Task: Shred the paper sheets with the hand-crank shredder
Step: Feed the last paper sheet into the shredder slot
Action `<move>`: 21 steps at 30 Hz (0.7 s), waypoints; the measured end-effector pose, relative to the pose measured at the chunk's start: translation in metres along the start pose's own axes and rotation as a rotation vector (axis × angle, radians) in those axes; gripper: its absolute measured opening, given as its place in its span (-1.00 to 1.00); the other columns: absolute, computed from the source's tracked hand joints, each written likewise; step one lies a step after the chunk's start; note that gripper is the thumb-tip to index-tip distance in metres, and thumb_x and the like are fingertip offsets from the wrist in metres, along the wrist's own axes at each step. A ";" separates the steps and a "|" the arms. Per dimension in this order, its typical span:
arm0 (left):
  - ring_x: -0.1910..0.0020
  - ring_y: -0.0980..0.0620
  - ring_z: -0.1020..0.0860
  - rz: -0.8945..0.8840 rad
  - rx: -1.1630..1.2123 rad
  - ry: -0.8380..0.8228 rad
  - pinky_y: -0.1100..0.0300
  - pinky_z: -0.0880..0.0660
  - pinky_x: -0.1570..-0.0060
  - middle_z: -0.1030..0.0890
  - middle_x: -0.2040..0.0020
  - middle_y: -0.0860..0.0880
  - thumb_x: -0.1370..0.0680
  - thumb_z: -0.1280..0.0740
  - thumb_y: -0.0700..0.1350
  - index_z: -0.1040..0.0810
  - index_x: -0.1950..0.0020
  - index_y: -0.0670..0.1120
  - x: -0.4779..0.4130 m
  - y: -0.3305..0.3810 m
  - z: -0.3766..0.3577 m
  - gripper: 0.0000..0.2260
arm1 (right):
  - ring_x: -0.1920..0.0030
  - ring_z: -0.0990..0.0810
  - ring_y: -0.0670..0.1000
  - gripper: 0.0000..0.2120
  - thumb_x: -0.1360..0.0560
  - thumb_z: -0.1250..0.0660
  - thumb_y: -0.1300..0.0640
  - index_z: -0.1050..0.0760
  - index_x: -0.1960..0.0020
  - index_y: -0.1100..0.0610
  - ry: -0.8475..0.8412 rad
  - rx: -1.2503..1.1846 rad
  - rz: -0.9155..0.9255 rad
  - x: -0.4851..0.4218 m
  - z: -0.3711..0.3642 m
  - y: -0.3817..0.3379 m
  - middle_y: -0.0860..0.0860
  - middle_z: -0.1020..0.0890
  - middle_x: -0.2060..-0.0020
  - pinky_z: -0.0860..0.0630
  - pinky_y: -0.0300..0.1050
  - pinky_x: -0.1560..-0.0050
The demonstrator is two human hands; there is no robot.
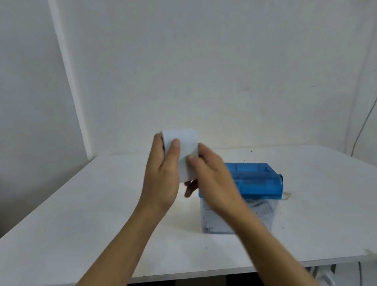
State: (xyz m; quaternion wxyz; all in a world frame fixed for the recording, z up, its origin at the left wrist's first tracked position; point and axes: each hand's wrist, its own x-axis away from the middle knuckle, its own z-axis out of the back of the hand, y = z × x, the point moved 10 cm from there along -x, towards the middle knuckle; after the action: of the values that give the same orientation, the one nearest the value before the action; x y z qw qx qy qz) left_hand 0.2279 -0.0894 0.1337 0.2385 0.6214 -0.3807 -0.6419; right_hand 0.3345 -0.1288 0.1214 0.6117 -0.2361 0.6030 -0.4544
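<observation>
Both hands, the left hand (163,175) and right hand (212,176), pinch a paper sheet (183,151) held upright above the bench (79,211), the blue-topped shredder (255,179) standing just right of and below it, nearer the right hand.

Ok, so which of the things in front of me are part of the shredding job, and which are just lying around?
Part of the job:
paper sheet, pinched by left hand and right hand
blue shredder on its clear bin

Just lying about:
small scrap on the table, right of the shredder
cable hanging down the wall
</observation>
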 end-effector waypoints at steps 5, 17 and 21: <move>-0.01 0.15 -0.60 0.021 -0.134 -0.271 0.29 -0.56 0.05 -0.62 -0.07 0.05 -0.62 -0.35 -0.14 -0.50 -0.20 -0.04 -0.037 0.014 -0.079 -0.83 | 0.24 -0.68 0.01 -0.79 -0.65 -0.17 0.13 -0.55 -0.18 0.08 0.127 0.253 -0.005 -0.024 0.094 -0.018 0.05 -0.66 0.08 -0.65 -0.06 0.24; 0.06 0.11 -0.66 0.114 -0.374 -0.523 0.26 -0.58 0.04 -0.68 0.00 0.05 -0.49 -0.50 -0.20 -0.59 -0.14 -0.05 -0.051 -0.059 -0.147 -0.75 | 0.02 -0.61 -0.14 -0.69 -0.59 -0.35 0.03 -0.56 -0.29 0.08 0.094 0.680 -0.119 -0.035 0.176 0.056 -0.09 -0.66 -0.05 -0.47 -0.40 0.11; 0.12 0.16 -0.66 0.097 -0.369 -0.551 0.37 -0.55 0.14 -0.69 0.03 0.06 -0.48 -0.51 -0.18 -0.61 -0.11 -0.04 -0.046 -0.065 -0.145 -0.77 | 0.05 -0.60 -0.18 -0.76 -0.58 -0.34 0.02 -0.58 -0.23 0.00 0.071 0.653 -0.142 -0.026 0.176 0.068 -0.17 -0.64 0.02 -0.55 -0.32 0.05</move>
State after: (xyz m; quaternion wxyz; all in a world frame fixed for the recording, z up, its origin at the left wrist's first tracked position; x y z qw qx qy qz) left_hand 0.3857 -0.0433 0.1201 0.2654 0.3520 -0.3374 -0.8318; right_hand 0.5243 -0.1205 0.1069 0.6004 -0.0529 0.4287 -0.6730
